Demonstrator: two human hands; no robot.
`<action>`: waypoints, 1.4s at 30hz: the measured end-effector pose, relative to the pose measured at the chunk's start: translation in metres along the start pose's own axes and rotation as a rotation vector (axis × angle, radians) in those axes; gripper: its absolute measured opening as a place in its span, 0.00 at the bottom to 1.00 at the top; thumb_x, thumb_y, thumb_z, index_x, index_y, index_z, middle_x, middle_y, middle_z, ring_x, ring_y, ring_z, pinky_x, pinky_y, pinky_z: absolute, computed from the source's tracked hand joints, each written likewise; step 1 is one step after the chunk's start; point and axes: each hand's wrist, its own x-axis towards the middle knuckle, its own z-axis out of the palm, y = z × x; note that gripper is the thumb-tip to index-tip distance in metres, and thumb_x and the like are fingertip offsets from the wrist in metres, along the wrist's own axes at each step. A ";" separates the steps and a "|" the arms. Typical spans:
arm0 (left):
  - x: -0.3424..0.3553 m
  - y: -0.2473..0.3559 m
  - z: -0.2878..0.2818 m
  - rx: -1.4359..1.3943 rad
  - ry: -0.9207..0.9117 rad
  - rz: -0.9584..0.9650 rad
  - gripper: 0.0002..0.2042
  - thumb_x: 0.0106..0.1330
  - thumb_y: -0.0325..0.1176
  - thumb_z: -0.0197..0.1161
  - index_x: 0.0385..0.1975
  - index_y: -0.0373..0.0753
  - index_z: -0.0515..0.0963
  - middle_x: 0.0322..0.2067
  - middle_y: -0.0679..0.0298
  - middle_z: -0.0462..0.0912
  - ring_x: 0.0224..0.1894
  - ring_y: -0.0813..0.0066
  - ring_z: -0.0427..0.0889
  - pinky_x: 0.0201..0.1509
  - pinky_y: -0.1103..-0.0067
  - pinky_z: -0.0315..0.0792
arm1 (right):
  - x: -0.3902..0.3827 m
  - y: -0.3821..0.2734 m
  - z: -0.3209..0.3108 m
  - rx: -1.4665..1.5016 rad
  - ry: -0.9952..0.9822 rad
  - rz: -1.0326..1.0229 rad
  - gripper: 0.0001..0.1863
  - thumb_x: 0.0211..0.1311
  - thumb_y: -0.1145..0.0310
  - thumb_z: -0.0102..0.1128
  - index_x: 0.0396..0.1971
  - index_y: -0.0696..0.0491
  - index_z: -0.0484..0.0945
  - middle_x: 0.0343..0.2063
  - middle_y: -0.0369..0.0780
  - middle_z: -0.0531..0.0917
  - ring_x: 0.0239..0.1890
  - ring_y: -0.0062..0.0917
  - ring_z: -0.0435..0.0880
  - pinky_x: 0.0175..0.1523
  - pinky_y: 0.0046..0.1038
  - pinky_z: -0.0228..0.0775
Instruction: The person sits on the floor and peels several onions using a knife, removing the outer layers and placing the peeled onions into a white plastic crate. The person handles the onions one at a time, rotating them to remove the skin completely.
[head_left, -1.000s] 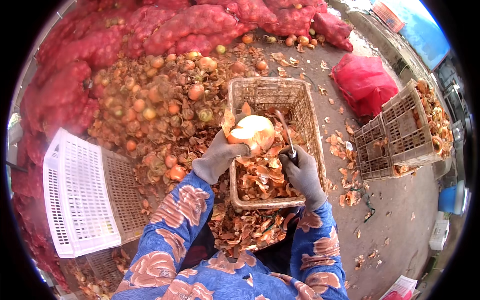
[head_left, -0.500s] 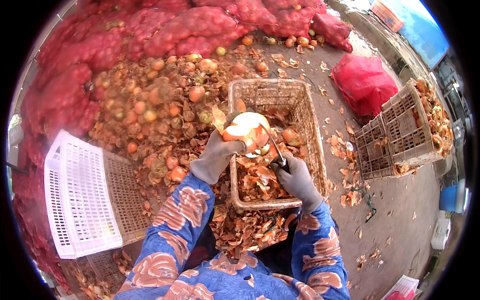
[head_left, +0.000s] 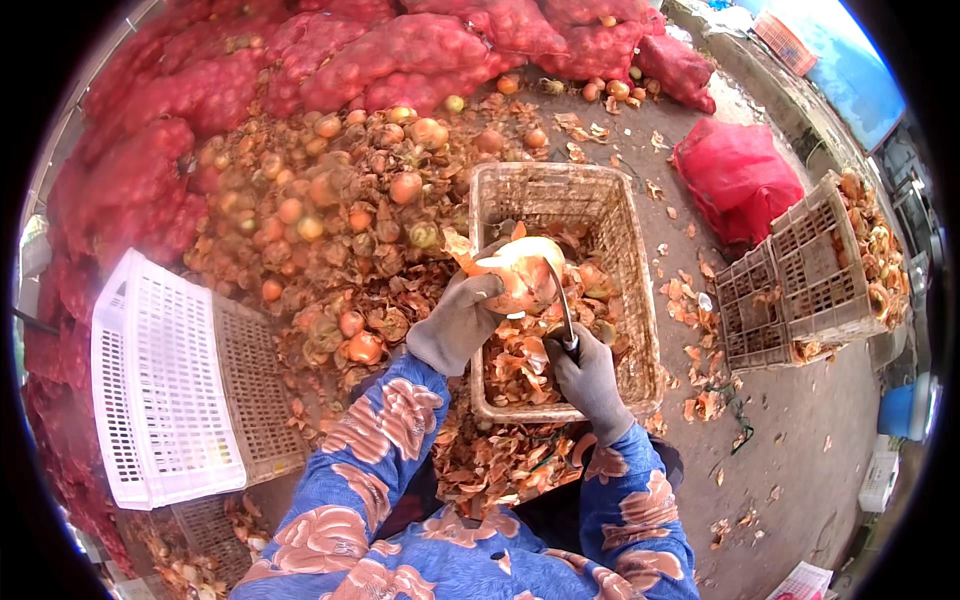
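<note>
In a grey glove, my left hand (head_left: 462,312) grips a large onion (head_left: 518,283) whose dry brown skin is partly loose at its left side. My right hand (head_left: 588,375), gloved as well, closes round the handle of a knife with a curved blade (head_left: 560,305). That blade lies against the right side of the onion. Both hands are above a dirty beige plastic crate (head_left: 642,290), in which peeled-off onion skins (head_left: 520,372) and some onions lie.
Loose onions and skins (head_left: 350,215) heap up left of the crate, with red mesh sacks (head_left: 390,60) behind. White and brown crates (head_left: 165,390) stand at left. On the right are a red sack (head_left: 735,175) and a tilted crate of skins (head_left: 825,260).
The left hand and onion have shifted slightly right and down in view, and the onion looks turned. The right hand is a little lower, with the knife still at the onion's right side.
</note>
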 end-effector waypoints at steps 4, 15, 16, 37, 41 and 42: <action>-0.006 0.000 0.015 -0.158 -0.007 -0.014 0.26 0.66 0.32 0.47 0.64 0.31 0.56 0.57 0.52 0.71 0.57 0.64 0.75 0.63 0.71 0.69 | -0.012 0.003 0.008 -0.014 0.049 -0.014 0.04 0.61 0.73 0.58 0.32 0.58 0.74 0.20 0.46 0.79 0.21 0.29 0.81 0.28 0.27 0.70; -0.001 -0.025 0.011 -0.207 0.028 0.032 0.29 0.68 0.47 0.46 0.61 0.29 0.61 0.60 0.51 0.69 0.61 0.61 0.70 0.69 0.66 0.62 | -0.011 0.018 0.016 -0.012 0.136 -0.125 0.03 0.61 0.76 0.57 0.34 0.58 0.75 0.19 0.41 0.79 0.21 0.21 0.78 0.27 0.23 0.68; -0.001 -0.022 0.010 -0.179 0.007 0.050 0.29 0.68 0.47 0.46 0.61 0.29 0.61 0.60 0.51 0.69 0.61 0.60 0.70 0.69 0.66 0.62 | -0.015 0.022 0.018 -0.026 0.136 -0.134 0.05 0.59 0.76 0.58 0.35 0.57 0.75 0.21 0.44 0.80 0.22 0.26 0.81 0.29 0.26 0.71; 0.003 -0.003 0.011 -0.252 0.111 0.131 0.25 0.67 0.45 0.50 0.58 0.33 0.66 0.54 0.56 0.74 0.56 0.62 0.75 0.60 0.67 0.72 | 0.006 0.001 0.013 -0.242 0.193 -0.301 0.06 0.56 0.73 0.61 0.33 0.55 0.75 0.16 0.44 0.76 0.18 0.33 0.78 0.24 0.29 0.66; 0.004 -0.007 0.008 -0.235 0.135 0.124 0.25 0.67 0.44 0.50 0.59 0.34 0.64 0.56 0.56 0.73 0.57 0.63 0.74 0.62 0.67 0.70 | 0.004 0.000 0.009 -0.343 0.165 -0.200 0.05 0.57 0.75 0.59 0.34 0.57 0.76 0.22 0.45 0.80 0.24 0.35 0.83 0.30 0.30 0.72; 0.004 -0.008 0.008 -0.221 0.135 0.123 0.25 0.68 0.43 0.50 0.60 0.34 0.64 0.56 0.56 0.72 0.58 0.63 0.74 0.62 0.67 0.70 | 0.004 0.001 0.009 -0.373 0.168 -0.190 0.06 0.57 0.75 0.59 0.34 0.57 0.75 0.21 0.45 0.80 0.24 0.36 0.83 0.29 0.31 0.72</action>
